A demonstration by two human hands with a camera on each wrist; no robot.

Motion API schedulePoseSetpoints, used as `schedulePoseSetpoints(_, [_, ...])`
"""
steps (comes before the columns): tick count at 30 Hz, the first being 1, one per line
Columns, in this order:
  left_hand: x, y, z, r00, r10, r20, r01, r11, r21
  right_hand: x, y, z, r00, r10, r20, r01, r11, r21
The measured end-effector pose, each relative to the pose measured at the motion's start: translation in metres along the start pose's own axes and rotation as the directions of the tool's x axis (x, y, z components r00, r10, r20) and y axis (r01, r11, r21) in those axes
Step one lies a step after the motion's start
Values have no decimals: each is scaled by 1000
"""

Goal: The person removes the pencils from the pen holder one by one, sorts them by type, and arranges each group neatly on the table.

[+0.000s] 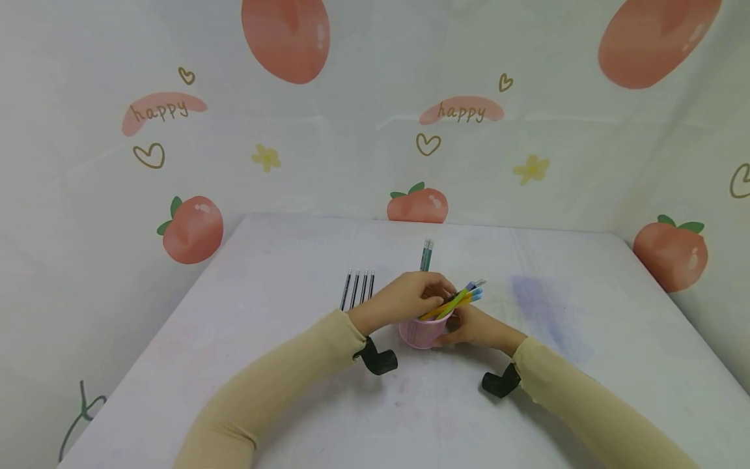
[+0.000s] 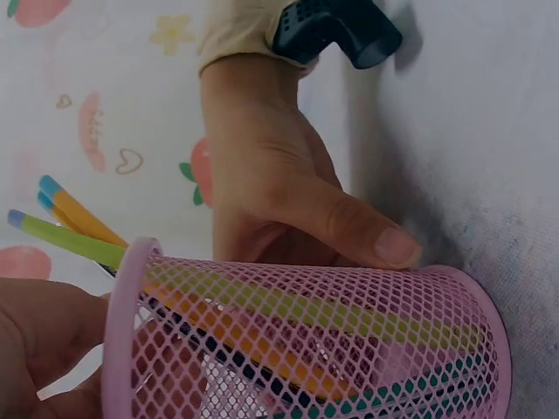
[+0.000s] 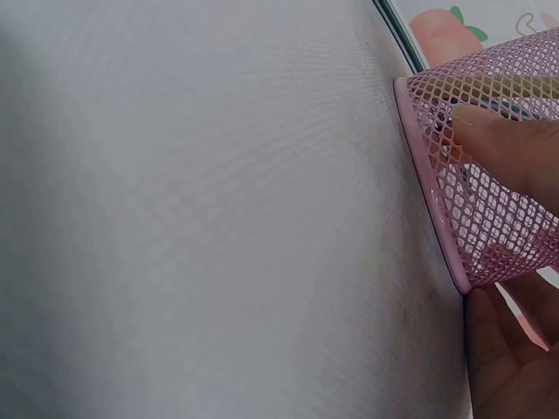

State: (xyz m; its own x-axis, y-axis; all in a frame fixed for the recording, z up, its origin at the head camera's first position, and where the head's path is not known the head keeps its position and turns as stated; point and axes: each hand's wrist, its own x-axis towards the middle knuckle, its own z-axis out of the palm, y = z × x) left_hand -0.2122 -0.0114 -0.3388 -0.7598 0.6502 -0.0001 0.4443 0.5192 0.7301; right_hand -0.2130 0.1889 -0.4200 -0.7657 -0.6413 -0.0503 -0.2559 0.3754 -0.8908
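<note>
A pink mesh pen cup (image 1: 419,333) stands on the table, holding yellow-orange, lime green and dark pencils that lean to the right. My right hand (image 1: 477,327) grips the cup low on its right side; in the right wrist view its thumb (image 3: 498,144) presses the mesh. Over the rim is my left hand (image 1: 410,296), fingers bent beside the upper parts of the pencils (image 1: 454,306). In the left wrist view the left hand (image 2: 39,336) is at the cup's mouth; its fingertips are partly hidden, so whether it pinches a pencil cannot be told.
Several black pencils (image 1: 357,286) lie side by side left of the cup. Behind it lie green pencils (image 1: 426,254), partly hidden by the left hand. A white cloth covers the table (image 1: 293,260), with a bluish stain (image 1: 541,312) to the right. A fruit-patterned curtain hangs behind.
</note>
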Motion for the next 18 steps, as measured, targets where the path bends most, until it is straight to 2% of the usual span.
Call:
schedulePoseSetpoints(13, [2,3,2,999,-14,34,12,997,80,1,3,0,1000,8,7,-8,1000,-29])
schedulePoseSetpoints(18, [2,2,2,999,9,42,-13,996,91,0,1,0,1000,18,12,-18,999,-32])
